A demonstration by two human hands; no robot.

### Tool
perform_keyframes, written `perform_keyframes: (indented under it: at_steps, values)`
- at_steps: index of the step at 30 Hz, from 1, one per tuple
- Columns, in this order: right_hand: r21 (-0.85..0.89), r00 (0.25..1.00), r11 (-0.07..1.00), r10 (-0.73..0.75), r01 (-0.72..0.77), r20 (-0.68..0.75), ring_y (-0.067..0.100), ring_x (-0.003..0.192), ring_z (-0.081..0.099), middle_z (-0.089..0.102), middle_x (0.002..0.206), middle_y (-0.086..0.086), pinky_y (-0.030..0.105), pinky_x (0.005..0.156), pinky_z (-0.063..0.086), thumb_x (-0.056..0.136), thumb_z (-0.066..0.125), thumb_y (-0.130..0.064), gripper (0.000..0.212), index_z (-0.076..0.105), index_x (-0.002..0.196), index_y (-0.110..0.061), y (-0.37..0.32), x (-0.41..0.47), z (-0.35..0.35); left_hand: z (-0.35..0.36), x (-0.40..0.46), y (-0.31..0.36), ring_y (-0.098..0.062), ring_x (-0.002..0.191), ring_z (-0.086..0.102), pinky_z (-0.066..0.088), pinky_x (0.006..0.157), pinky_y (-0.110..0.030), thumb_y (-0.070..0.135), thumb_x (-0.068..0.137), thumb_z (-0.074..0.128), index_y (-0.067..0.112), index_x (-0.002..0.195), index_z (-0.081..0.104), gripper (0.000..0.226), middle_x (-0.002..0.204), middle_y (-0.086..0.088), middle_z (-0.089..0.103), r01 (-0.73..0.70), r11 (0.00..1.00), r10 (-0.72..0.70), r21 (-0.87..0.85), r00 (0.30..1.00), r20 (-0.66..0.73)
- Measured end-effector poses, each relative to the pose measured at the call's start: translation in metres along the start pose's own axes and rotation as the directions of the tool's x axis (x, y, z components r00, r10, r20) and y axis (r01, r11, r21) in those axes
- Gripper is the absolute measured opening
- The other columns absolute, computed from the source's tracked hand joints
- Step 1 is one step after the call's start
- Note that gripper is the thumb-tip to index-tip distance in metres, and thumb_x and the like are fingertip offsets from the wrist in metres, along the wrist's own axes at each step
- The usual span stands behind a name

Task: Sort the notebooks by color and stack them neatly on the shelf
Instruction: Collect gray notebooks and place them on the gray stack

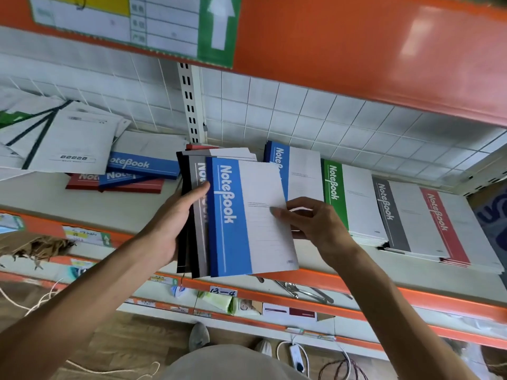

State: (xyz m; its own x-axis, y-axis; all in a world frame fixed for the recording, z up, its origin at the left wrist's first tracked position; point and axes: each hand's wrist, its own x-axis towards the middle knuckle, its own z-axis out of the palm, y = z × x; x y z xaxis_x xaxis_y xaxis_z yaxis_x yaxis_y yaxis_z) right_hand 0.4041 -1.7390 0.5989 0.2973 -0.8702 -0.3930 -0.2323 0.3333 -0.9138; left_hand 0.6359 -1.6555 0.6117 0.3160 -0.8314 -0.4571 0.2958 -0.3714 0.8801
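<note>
Sorting notebooks at the shelf (356,281).
My left hand (175,220) grips the mixed stack (196,215); my right hand (315,223) pinches the blue notebook (247,215) at its 3 o'clock edge.

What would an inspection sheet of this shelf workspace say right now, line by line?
Surface: pale shelf with an orange front edge.
Job's things: sorted stacks on the right, in order blue stack, green stack, grey stack, red stack; loose red and blue notebooks lie unsorted on the left.
Clutter: white envelopes partly cover the loose notebooks.
Hands: left hand grips a fanned bundle of notebooks; right hand pinches the front blue notebook.
Cables: white cable and plug on the floor; string at lower left.
Surroundings: white wire grid behind, orange beam with a label sheet above.
</note>
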Motion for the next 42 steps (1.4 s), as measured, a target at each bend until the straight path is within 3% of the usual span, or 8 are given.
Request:
perform_keyframes:
  at_steps: [4, 7, 13, 19, 24, 28, 33, 42]
  values:
    - [0.085, 0.982, 0.995, -0.039, 0.055, -0.185, 0.008, 0.05, 0.061, 0.066, 0.064, -0.001, 0.02, 0.047, 0.049, 0.081, 0.078, -0.003, 0.019, 0.062, 0.086, -0.012, -0.009, 0.029, -0.032, 0.0, 0.004, 0.008, -0.014, 0.076, 0.07, 0.045, 0.065, -0.028, 0.044, 0.085, 0.066, 0.031, 0.102, 0.067, 0.021, 0.086, 0.006, 0.073, 0.042, 0.999, -0.042, 0.002, 0.994, -0.104]
    - [-0.006, 0.947, 0.996, -0.092, 0.094, -0.307, 0.005, 0.043, 0.056, 0.065, 0.053, -0.006, 0.017, 0.045, 0.046, 0.08, 0.082, -0.005, 0.02, 0.063, 0.085, -0.01, -0.02, 0.057, -0.058, -0.01, 0.006, 0.015, -0.024, 0.09, 0.068, 0.051, 0.08, -0.035, 0.047, 0.08, 0.071, 0.028, 0.105, 0.068, 0.031, 0.094, -0.002, 0.073, 0.066, 0.998, -0.065, -0.001, 0.983, -0.17]
    - [-0.098, 0.932, 0.994, -0.077, 0.044, -0.354, 0.015, 0.06, 0.068, 0.072, 0.081, 0.012, 0.025, 0.061, 0.059, 0.072, 0.089, -0.011, 0.024, 0.07, 0.085, -0.008, -0.018, 0.092, -0.071, -0.022, 0.006, 0.018, -0.024, 0.095, 0.068, 0.05, 0.089, -0.039, 0.049, 0.077, 0.073, 0.03, 0.112, 0.067, 0.04, 0.1, -0.001, 0.074, 0.049, 0.998, -0.043, 0.027, 0.984, -0.175]
    - [-0.289, 0.907, 0.957, -0.111, -0.013, -0.407, 0.022, 0.066, 0.067, 0.073, 0.08, 0.01, 0.037, 0.076, 0.061, 0.069, 0.092, -0.023, 0.025, 0.068, 0.074, -0.019, -0.012, 0.1, -0.073, -0.022, 0.001, 0.016, -0.02, 0.083, 0.07, 0.051, 0.073, -0.034, 0.046, 0.082, 0.069, 0.033, 0.101, 0.068, 0.023, 0.086, 0.003, 0.076, 0.027, 1.0, -0.024, 0.014, 0.988, -0.154]
    - [-0.764, 0.861, 0.643, -0.361, -0.049, -0.359, 0.028, 0.082, 0.064, 0.07, 0.08, 0.007, 0.03, 0.066, 0.041, 0.083, 0.074, -0.043, 0.027, 0.073, 0.083, -0.015, -0.012, 0.088, -0.066, -0.022, -0.001, 0.016, -0.016, 0.081, 0.069, 0.048, 0.068, -0.03, 0.043, 0.084, 0.068, 0.034, 0.096, 0.066, 0.015, 0.079, 0.008, 0.075, 0.012, 1.0, -0.01, 0.016, 0.99, -0.144]
    - [-0.879, 0.841, 0.478, -0.476, 0.003, -0.256, 0.025, 0.088, 0.064, 0.068, 0.106, 0.006, 0.03, 0.069, 0.042, 0.09, 0.068, -0.048, 0.036, 0.07, 0.107, -0.016, -0.009, 0.066, -0.048, -0.019, -0.005, 0.017, -0.009, 0.065, 0.068, 0.041, 0.06, -0.026, 0.041, 0.086, 0.065, 0.034, 0.09, 0.064, 0.009, 0.063, 0.016, 0.071, 0.004, 1.0, -0.001, 0.025, 0.993, -0.122]
    - [-0.454, 0.924, 0.852, -0.356, 0.26, -0.137, 0.011, 0.066, 0.071, 0.075, 0.079, -0.005, 0.033, 0.066, 0.059, 0.091, 0.067, -0.05, 0.03, 0.073, 0.084, -0.021, -0.016, 0.012, 0.005, 0.004, -0.004, 0.02, 0.006, 0.054, 0.065, 0.047, 0.051, -0.019, 0.035, 0.089, 0.065, 0.033, 0.096, 0.063, 0.007, 0.063, 0.023, 0.069, -0.025, 0.998, 0.027, 0.056, 0.999, -0.033]
    - [0.055, 0.948, 0.991, -0.098, 0.12, -0.304, 0.018, 0.067, 0.055, 0.062, 0.068, 0.001, 0.032, 0.059, 0.044, 0.076, 0.087, -0.025, 0.023, 0.07, 0.083, -0.012, 0.021, -0.015, -0.029, 0.058, -0.008, 0.017, 0.002, 0.077, 0.049, 0.031, 0.077, -0.022, 0.038, 0.088, 0.065, 0.04, 0.079, 0.051, 0.016, 0.076, 0.028, 0.05, -0.116, 0.985, 0.102, 0.127, 0.988, 0.115]
